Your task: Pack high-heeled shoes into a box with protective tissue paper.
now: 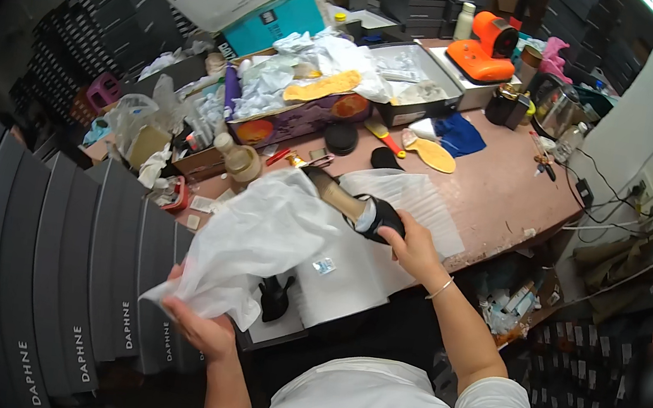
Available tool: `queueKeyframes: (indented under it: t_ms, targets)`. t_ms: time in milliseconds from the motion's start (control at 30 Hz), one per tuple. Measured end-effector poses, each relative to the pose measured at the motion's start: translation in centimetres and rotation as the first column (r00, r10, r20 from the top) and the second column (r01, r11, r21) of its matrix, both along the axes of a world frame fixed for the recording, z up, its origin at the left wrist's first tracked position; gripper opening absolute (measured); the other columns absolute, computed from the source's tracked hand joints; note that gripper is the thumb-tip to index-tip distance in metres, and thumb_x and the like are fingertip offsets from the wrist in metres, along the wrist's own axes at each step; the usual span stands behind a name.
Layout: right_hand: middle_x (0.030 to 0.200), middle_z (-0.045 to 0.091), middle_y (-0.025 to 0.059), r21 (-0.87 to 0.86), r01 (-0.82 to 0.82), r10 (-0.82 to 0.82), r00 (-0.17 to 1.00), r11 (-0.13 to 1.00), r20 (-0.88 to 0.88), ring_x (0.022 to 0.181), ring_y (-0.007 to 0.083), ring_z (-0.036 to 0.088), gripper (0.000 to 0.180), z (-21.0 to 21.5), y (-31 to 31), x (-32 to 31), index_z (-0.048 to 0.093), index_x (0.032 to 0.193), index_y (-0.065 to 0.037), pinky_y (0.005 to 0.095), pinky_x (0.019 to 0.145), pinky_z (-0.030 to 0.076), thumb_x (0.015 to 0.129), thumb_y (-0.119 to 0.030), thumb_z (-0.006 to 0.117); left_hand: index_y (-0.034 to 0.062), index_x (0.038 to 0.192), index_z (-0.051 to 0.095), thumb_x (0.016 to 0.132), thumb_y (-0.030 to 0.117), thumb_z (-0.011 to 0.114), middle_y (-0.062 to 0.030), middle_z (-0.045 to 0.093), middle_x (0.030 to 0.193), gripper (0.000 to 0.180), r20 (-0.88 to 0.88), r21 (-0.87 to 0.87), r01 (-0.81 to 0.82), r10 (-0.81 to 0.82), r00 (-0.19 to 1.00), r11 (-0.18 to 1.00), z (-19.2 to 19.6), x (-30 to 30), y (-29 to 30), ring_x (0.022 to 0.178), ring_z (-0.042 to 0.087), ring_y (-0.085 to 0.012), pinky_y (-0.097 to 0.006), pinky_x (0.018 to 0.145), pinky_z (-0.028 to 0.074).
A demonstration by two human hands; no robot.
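My right hand (416, 250) grips a black shoe (341, 199) near its toe, above the table. The shoe's beige insole shows, and pale stuffing sits in its front. At the lower left, my left hand (197, 326) holds the edge of a crumpled sheet of white tissue paper (265, 225), its fingers partly hidden behind it. Below lies an open shoebox lined with white paper (347, 295). A small packet (324, 265) rests on the lining. Inside the box, a second black shoe (274, 297) shows partly beside the tissue. A thin white sheet (426, 205) lies behind my right hand.
Tall stacks of grey shoeboxes (104, 273) stand at the left. Across the table are a purple box (304, 123) heaped with paper, a yellow insole (433, 155), a blue cloth (461, 136), an orange device (486, 49) and a kettle (557, 107). A bottle (237, 160) stands left of centre.
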State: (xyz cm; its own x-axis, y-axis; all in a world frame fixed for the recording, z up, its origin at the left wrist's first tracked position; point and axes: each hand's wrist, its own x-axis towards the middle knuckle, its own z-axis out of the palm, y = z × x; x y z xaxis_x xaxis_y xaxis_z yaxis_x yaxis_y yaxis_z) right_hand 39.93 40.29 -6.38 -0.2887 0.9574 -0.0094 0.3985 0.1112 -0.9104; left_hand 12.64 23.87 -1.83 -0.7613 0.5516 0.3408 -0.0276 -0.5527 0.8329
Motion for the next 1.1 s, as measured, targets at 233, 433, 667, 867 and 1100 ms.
queueKeyframes:
  t_ms: [233,433,667,867,1100]
  targets:
    - [0.072,0.059,0.0019,-0.004,0.151,-0.148,0.967,0.989,-0.209,0.050,0.0072,0.052,0.041,1.8,1.6,5.7,0.054,0.121,-0.002,0.0223,0.045,0.044,0.090,-0.026,0.064,-0.0032,0.123,0.054,0.087,0.033,0.062,-0.0171,0.060,0.121,0.052,-0.317,-0.936,0.152,-0.948,0.018,0.316,-12.0,4.3,9.0,0.120,0.052,-0.0302,-0.049,0.107,0.030]
    - [0.071,0.061,0.0066,0.030,-0.495,0.496,0.865,0.868,-0.084,0.054,0.0128,0.054,0.044,4.6,1.0,7.1,0.064,0.104,0.001,0.0284,0.050,0.044,0.082,-0.037,0.071,0.0038,0.139,0.039,0.097,0.057,0.032,-0.0162,0.051,0.130,0.068,0.223,-0.319,0.845,-0.832,0.508,0.430,-4.0,0.0,8.5,0.115,0.053,-0.0267,-0.041,0.101,0.040]
    - [0.062,0.061,0.0044,0.118,-0.784,0.790,0.612,0.610,-0.015,0.052,0.0135,0.054,0.042,1.7,1.8,-1.4,0.070,0.087,-0.002,0.0290,0.049,0.043,0.076,-0.043,0.076,-0.0030,0.118,0.056,0.099,0.042,0.037,-0.0116,0.060,0.103,0.053,0.219,-0.899,0.438,-0.853,0.473,0.012,-9.0,0.1,3.1,0.091,0.055,-0.0216,-0.033,0.080,0.045]
    - [0.074,0.064,0.0090,0.189,-0.562,0.580,0.812,0.805,-0.058,0.073,0.0232,0.063,0.035,1.6,0.9,-6.2,0.068,0.084,-0.002,0.0357,0.062,0.050,0.074,-0.035,0.075,0.0061,0.133,0.044,0.090,0.062,0.044,-0.0126,0.059,0.116,0.070,0.891,0.331,0.940,-0.355,-0.282,0.085,-8.4,3.2,2.2,0.093,0.061,-0.0338,-0.041,0.073,0.056]
    - [0.088,0.055,0.0116,0.577,-0.377,0.353,0.922,0.724,0.160,0.083,0.0301,0.057,0.027,-3.3,-6.7,-11.5,0.059,0.089,-0.001,0.0407,0.072,0.048,0.073,-0.021,0.067,0.0044,0.123,0.048,0.094,0.053,0.044,-0.0119,0.054,0.118,0.057,0.726,-0.247,0.678,-0.331,0.603,0.692,-11.6,1.9,1.5,0.109,0.054,-0.0261,-0.040,0.094,0.044]
